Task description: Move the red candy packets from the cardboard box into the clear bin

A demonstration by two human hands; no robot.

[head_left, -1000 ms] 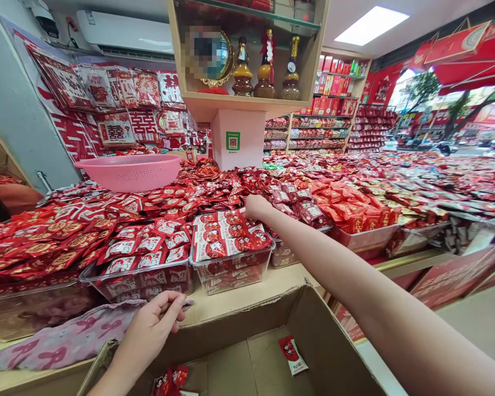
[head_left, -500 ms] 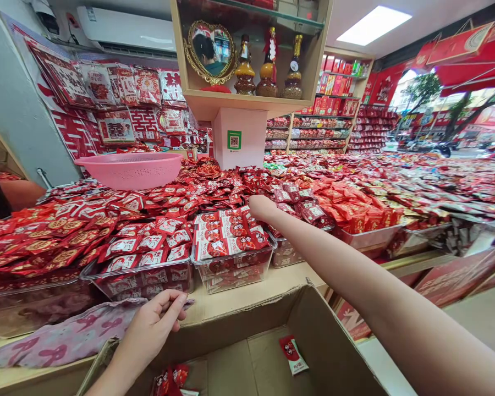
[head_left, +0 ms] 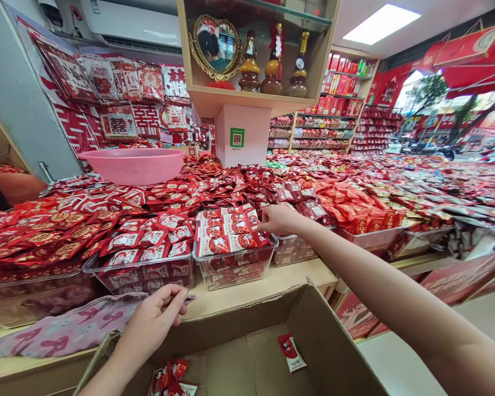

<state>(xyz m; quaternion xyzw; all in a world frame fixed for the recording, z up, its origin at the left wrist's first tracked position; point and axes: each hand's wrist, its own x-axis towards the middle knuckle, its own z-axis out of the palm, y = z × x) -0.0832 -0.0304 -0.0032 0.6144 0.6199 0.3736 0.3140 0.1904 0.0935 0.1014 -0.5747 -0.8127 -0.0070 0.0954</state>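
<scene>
My right hand (head_left: 282, 219) is over the right rim of a clear plastic tub (head_left: 235, 269), its fingers closed beside the upright rows of red-and-white packets (head_left: 231, 228). What its fingers pinch, if anything, is hidden. My left hand (head_left: 160, 313) hovers at the near edge of an open cardboard box (head_left: 231, 324), fingers curled and thumb against them, with nothing visible in it. Inside the box, one red-and-white packet (head_left: 291, 353) lies at the right, and several red packets (head_left: 171, 377) lie at the lower left.
More tubs of red packets (head_left: 152, 247) line the counter on both sides. A pink basket (head_left: 136, 168) sits behind on the packets. Pink patterned cloth (head_left: 66, 330) lies left of the box. A wooden shelf (head_left: 251, 98) with a mirror and bottles overhangs the middle.
My right hand has moved slightly down and right in the picture, its fingers now by the tub's packets. My left hand is almost unchanged. The view has shifted slightly.
</scene>
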